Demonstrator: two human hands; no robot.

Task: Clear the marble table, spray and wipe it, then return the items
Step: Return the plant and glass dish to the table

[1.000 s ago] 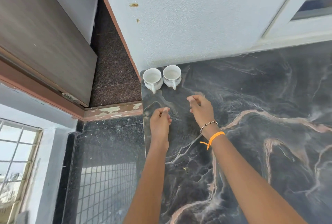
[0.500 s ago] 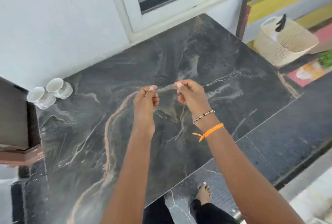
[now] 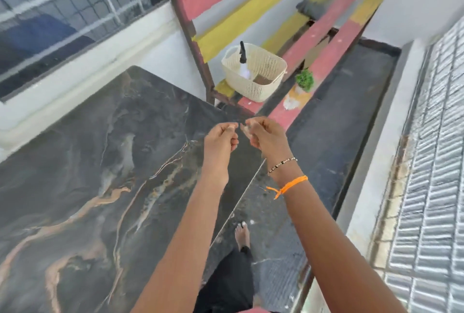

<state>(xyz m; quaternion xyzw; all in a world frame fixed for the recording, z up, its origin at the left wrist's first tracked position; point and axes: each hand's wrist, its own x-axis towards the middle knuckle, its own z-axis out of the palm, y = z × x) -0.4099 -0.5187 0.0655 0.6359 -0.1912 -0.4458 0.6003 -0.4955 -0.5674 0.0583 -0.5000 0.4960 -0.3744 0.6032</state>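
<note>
While both arms reach out over the far corner of the marble table [image 3: 82,162], the left hand [image 3: 221,140] and right hand [image 3: 266,137] hover with fingers curled and fingertips nearly meeting. Whether they pinch something thin between them cannot be told; the spot is blurred. Beyond the fingers, on a red and yellow slatted bench [image 3: 324,34], stands a cream basket [image 3: 253,71] with a dark-topped spray bottle [image 3: 243,60] poking up inside. Just right of the basket sits a small potted plant [image 3: 302,84], and a grey cloth [image 3: 311,7] lies farther along the bench. Judging by the bare part of the tabletop below the hands, the step in hand is probably returning items. The next move likely calls for reaching forward past the corner to the basket or plant.
</note>
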